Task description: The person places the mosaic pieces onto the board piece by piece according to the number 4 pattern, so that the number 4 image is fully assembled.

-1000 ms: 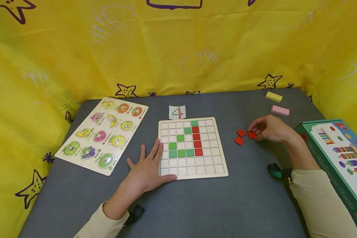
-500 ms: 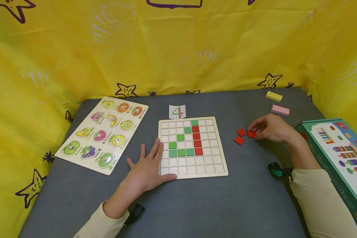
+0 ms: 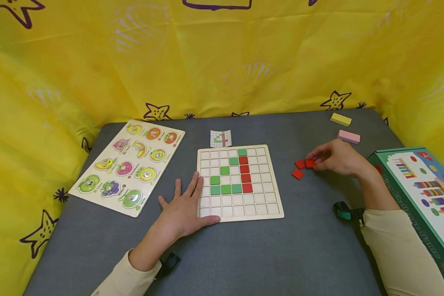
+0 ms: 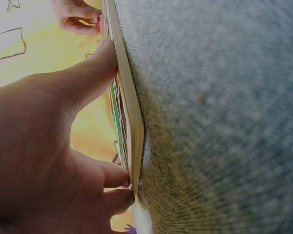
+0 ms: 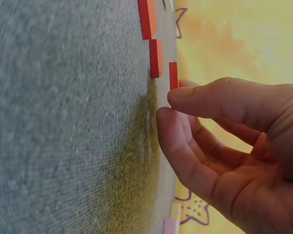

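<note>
A wooden grid board [image 3: 260, 200] lies mid-table, with green tiles [image 3: 226, 189] and a column of red tiles [image 3: 246, 178] set in its squares. My left hand [image 3: 179, 216] rests at its lower left corner, fingers spread along the left side and thumb on the near edge. Right of the board, my right hand [image 3: 336, 158] pinches a red tile [image 3: 310, 163] between thumb and fingers. In the right wrist view this tile [image 5: 173, 75] is held off the table. Two loose red tiles, one [image 3: 299, 165] behind the other [image 3: 297, 174], lie just left of that hand.
A small pattern card [image 3: 220, 139] lies behind the board. At left is a fruit puzzle board [image 3: 107, 176]. Yellow [image 3: 341, 119] and pink [image 3: 349, 137] blocks sit at the back right. A green game box [image 3: 403, 197] stands along the right edge, beside my right forearm.
My right hand has lifted the red tile slightly and shifted it a little left and away from me, toward the loose tiles. The left hand stays on the board.
</note>
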### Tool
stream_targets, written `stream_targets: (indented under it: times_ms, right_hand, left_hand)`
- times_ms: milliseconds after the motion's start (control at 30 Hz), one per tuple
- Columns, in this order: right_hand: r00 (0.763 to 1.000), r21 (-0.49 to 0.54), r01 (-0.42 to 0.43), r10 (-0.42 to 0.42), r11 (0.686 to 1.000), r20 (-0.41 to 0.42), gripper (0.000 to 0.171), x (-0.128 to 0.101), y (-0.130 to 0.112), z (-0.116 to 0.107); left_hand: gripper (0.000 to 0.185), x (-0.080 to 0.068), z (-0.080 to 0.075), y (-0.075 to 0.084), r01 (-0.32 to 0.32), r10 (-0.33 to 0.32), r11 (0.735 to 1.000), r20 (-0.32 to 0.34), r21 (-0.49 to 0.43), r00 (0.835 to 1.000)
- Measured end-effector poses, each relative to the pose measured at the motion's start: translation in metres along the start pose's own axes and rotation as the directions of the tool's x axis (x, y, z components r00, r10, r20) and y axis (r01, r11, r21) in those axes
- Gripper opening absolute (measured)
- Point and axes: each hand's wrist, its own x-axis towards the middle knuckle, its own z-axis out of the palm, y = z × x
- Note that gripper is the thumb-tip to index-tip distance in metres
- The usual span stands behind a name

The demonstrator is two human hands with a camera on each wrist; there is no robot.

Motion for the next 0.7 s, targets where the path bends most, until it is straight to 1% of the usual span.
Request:
stream_targets:
  times_ms: [333, 533, 700]
  right_hand:
    - [1.0, -0.01, 0.005, -0.006, 1.0, -0.016, 0.027, 0.001, -0.012, 0.005]
    - [1.0, 0.028, 0.011, -0.011, 1.0, -0.005, 0.026, 0.001, -0.025, 0.013]
    - [0.999, 0.045, 0.039, -0.038, 0.998, -0.008, 0.026, 0.002, -0.037, 0.021]
  left_hand:
    - [0.121, 0.0, 0.001, 0.0, 0.002, -0.002, 1.0, -0.002, -0.003, 1.0]
    - [0.121, 0.0, 0.001, 0.0, 0.0, 0.0, 1.0, -0.004, -0.006, 1.0]
    - [0.121, 0.0, 0.001, -0.001, 0.004, -0.004, 1.0, 0.003, -0.004, 1.0]
